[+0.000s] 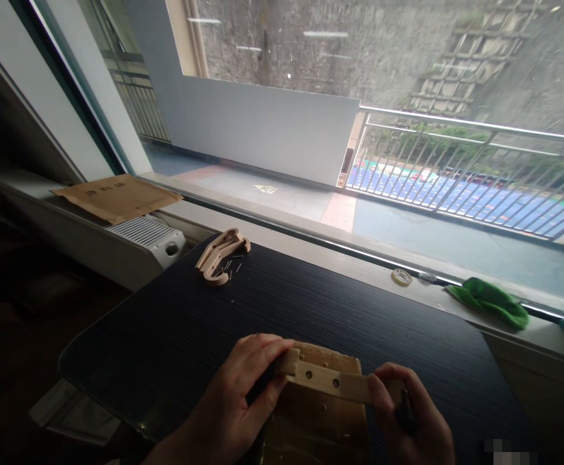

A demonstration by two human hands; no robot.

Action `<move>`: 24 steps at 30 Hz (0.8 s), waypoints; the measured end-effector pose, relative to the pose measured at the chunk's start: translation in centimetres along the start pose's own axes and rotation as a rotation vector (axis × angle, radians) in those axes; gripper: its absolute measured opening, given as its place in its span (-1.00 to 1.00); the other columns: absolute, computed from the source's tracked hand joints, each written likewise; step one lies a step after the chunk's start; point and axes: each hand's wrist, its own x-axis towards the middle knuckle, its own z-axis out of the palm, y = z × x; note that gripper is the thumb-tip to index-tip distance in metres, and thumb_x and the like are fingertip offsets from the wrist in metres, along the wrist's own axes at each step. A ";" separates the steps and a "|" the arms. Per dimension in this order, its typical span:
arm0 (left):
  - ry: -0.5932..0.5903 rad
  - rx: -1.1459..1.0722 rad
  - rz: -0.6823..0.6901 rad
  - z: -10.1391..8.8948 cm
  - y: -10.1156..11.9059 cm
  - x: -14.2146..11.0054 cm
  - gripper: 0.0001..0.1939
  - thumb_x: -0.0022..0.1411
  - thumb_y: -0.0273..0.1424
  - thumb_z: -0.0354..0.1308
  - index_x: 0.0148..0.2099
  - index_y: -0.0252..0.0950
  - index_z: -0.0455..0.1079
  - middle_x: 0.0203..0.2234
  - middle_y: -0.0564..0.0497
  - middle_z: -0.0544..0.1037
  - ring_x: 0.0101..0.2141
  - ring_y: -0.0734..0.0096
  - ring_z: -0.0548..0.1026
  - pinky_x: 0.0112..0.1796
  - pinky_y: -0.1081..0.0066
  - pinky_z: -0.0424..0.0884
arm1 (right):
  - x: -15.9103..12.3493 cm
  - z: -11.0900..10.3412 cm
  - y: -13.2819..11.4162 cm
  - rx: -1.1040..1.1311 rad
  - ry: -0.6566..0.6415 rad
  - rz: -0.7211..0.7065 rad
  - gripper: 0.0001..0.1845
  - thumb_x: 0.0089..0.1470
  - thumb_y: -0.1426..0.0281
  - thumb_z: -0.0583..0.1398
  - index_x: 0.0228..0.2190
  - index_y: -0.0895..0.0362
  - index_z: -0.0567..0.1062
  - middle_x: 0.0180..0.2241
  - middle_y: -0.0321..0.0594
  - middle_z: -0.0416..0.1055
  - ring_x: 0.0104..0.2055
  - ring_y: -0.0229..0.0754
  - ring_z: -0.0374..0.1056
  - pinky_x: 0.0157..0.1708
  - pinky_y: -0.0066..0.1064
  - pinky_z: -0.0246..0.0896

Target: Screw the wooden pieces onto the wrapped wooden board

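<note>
Low in the middle of the head view, a pale wooden strip (pixel 328 381) with two round holes spans between my hands. My left hand (pixel 243 387) is closed around its left end, thumb below and fingers above. My right hand (pixel 402 407) grips the right end, and a dark object (pixel 406 412), too shadowed to name, also sits in it. Beneath the strip lies a shiny brown slab (pixel 318 423) with small pale bits on it. Farther back on the table, curved wooden hooks (pixel 221 252) lie beside several screws (pixel 228 266).
The black table (pixel 166 323) stands against a window sill (pixel 311 252). On the sill are a roll of tape (pixel 401 277) and a green cloth (pixel 490 302). A brown envelope (pixel 117 197) rests on the white radiator (pixel 151 236) at the left.
</note>
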 end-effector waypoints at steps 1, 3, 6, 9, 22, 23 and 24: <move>0.009 0.013 -0.003 0.1 -0.1 0.3 -0.59 0.28 -0.46 0.07 0.14 -0.06 0.20 0.01 0.02 0.42 0.02 0.33 0.39 0.03 0.36 0.40 | 0.4 0.0 -0.1 0.009 -0.011 -0.010 -0.66 -0.07 0.05 0.21 -0.49 0.07 0.43 -0.65 -0.41 0.23 -0.63 -0.33 0.12 -0.61 -0.50 0.08; 0.013 0.025 -0.002 0.4 -0.3 0.7 -0.61 0.28 -0.46 0.07 0.14 -0.08 0.22 0.00 0.01 0.42 0.02 0.32 0.40 0.03 0.36 0.40 | 1.1 0.1 -0.1 0.005 -0.021 -0.030 -0.68 -0.05 0.07 0.21 -0.48 0.07 0.42 -0.63 -0.40 0.24 -0.62 -0.33 0.11 -0.60 -0.50 0.07; 0.000 0.007 -0.003 0.7 -0.6 0.7 -0.63 0.27 -0.46 0.08 0.11 -0.11 0.25 -0.02 0.01 0.44 -0.01 0.33 0.42 0.01 0.38 0.42 | 1.5 0.1 0.8 -0.030 -0.051 -0.044 -0.69 -0.03 0.07 0.19 -0.45 0.07 0.41 -0.62 -0.40 0.27 -0.61 -0.32 0.13 -0.59 -0.50 0.08; -0.035 -0.023 -0.010 0.6 -0.6 0.7 -0.65 0.27 -0.47 0.07 0.10 -0.13 0.27 -0.03 0.00 0.45 -0.02 0.33 0.43 0.01 0.39 0.41 | 1.5 0.1 1.8 -0.052 -0.125 -0.051 -0.70 0.00 0.09 0.18 -0.42 0.07 0.39 -0.61 -0.40 0.28 -0.60 -0.31 0.16 -0.61 -0.51 0.10; -0.055 -0.020 -0.013 0.7 -0.9 1.1 -0.66 0.29 -0.45 0.06 0.09 -0.09 0.25 -0.06 0.02 0.46 -0.04 0.34 0.43 0.00 0.41 0.40 | 1.8 0.7 1.0 -0.032 -0.070 -0.044 -0.71 0.01 0.10 0.16 -0.45 0.07 0.37 -0.62 -0.39 0.28 -0.60 -0.30 0.17 -0.60 -0.50 0.11; -0.055 -0.018 -0.016 0.7 -0.9 1.1 -0.66 0.30 -0.45 0.06 0.10 -0.09 0.25 -0.05 0.02 0.45 -0.03 0.35 0.43 0.00 0.41 0.40 | 1.8 0.8 0.8 -0.024 -0.064 -0.031 -0.71 0.01 0.10 0.15 -0.44 0.07 0.36 -0.62 -0.40 0.27 -0.60 -0.31 0.15 -0.60 -0.50 0.11; -0.055 -0.020 -0.019 0.7 -0.9 1.0 -0.65 0.30 -0.46 0.06 0.11 -0.10 0.24 -0.04 0.02 0.45 -0.04 0.35 0.44 0.00 0.42 0.41 | 1.7 0.9 0.8 -0.021 -0.058 -0.023 -0.71 0.02 0.10 0.15 -0.44 0.07 0.36 -0.61 -0.40 0.26 -0.59 -0.31 0.15 -0.59 -0.51 0.11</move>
